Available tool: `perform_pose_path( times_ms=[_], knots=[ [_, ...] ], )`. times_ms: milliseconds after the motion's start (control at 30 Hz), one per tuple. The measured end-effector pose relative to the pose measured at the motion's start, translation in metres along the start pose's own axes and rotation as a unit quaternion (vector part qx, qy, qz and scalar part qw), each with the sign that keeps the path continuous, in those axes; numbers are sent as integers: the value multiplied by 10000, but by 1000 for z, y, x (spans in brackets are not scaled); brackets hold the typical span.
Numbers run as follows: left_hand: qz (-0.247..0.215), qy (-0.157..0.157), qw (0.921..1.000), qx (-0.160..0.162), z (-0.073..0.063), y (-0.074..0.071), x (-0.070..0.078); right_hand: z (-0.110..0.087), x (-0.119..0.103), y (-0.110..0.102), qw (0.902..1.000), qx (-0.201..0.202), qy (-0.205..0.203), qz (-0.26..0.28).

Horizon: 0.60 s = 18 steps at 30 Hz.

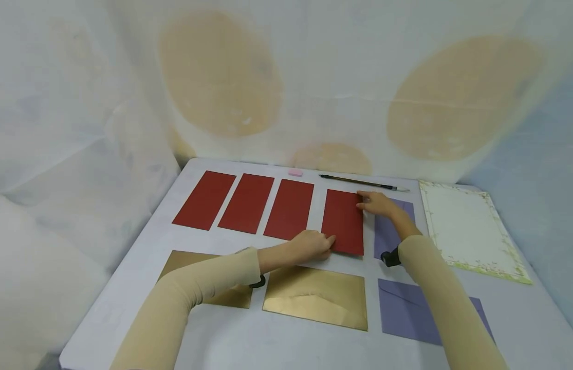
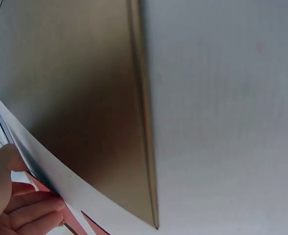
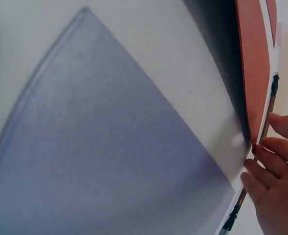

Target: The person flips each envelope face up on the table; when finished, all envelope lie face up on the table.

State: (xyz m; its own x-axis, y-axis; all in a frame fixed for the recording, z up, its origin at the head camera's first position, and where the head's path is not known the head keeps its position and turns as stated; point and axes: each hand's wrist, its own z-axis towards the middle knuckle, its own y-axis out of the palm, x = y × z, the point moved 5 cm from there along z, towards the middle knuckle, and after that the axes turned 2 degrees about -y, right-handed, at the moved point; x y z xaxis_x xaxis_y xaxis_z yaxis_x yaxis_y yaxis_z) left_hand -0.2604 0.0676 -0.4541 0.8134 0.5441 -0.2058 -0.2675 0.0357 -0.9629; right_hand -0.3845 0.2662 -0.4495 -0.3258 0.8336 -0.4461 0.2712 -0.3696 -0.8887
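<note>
A red envelope lies in front of both hands, its near edge slightly raised off the table. My left hand pinches its near left corner between thumb and curled fingers. At the far right corner my right hand pinches the edge with thumb and fingertips. In the right wrist view the red envelope stands tilted over its dark shadow, with the right hand at its corner. The left wrist view shows the left hand at the red edge. A purple envelope lies partly under the right forearm.
Three more red envelopes lie in a row leftward. A gold envelope and another gold envelope lie nearer me, beside a second purple envelope. Behind are a pink eraser and a brush; a bordered sheet lies right.
</note>
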Motion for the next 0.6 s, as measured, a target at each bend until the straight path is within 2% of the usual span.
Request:
perform_pose_path(
  times_ms=[167, 267, 400, 500, 567, 600],
  knots=[
    [123, -54, 9999, 82, -5, 0, 0, -8, -3, -8, 9953, 424, 252, 828],
    [-40, -216, 9997, 78, -7, -1, -1, -11, -5, -16, 9864, 694, 311, 1458],
    [-517, -529, 9972, 74, -12, -3, -4, -12, -12, -28, 9674, 995, 159, 2324],
    [-1342, -861, 9871, 142, -15, -4, -8, -14, -20, -37, 9547, 1288, -4, 2683],
    [-2021, -1078, 9730, 297, -17, -7, -10, -16, -26, -44, 9474, 1513, -72, 2818],
    [-2372, -1181, 9635, 392, -18, -9, -11, -17, -28, -47, 9452, 1603, -126, 2840]
  ],
)
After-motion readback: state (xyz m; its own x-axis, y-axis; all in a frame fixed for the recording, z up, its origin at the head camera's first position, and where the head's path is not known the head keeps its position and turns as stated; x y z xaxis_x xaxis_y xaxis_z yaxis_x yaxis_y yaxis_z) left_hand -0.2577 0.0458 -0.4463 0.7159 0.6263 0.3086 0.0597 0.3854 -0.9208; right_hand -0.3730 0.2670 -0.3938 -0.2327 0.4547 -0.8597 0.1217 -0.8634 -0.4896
